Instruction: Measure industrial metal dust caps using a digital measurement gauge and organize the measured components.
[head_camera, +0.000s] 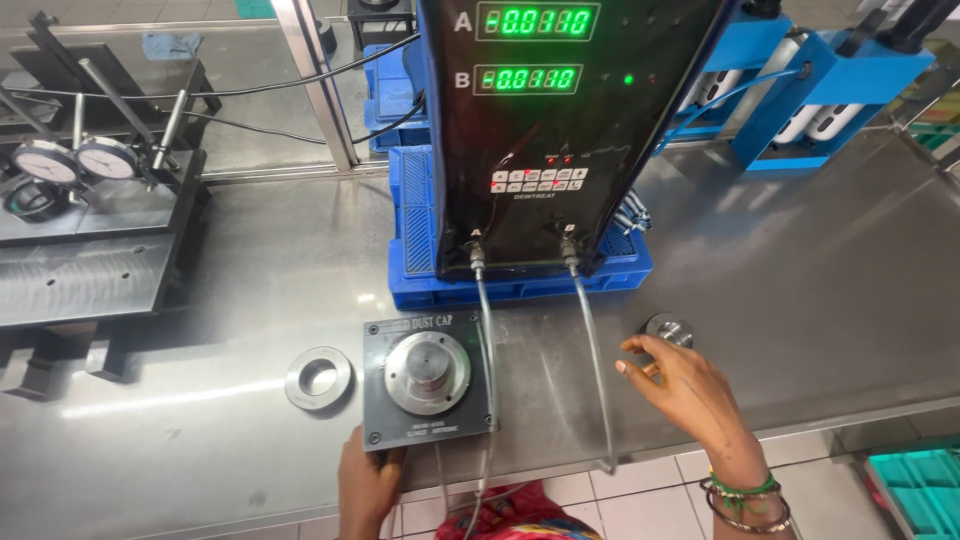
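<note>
Stainless steel covers the whole workbench (800, 300), brushed and faintly reflective, with its near edge running just above a tiled floor. One square dark gauge block (428, 380) sits at that near edge, carrying a round stepped metal plug in its middle; one loose steel ring (318, 377) lies just to its left, and one smaller ring part (669, 329) lies to its right. Two clear hoses (594, 360) drop from one tall black readout column (545, 130) (two green displays on its face), which stands on a blue plastic crate (415, 270). Two dial gauges (75, 160) sit on a dark stand at the far left edge. Left hand (368, 485) grips the block's near left corner, fingers curled under the bench edge. Right hand (685, 390) hovers half open, fingers loosely spread and holding nothing, fingertips just short of the small ring part. Bare steel stretches to the right.
</note>
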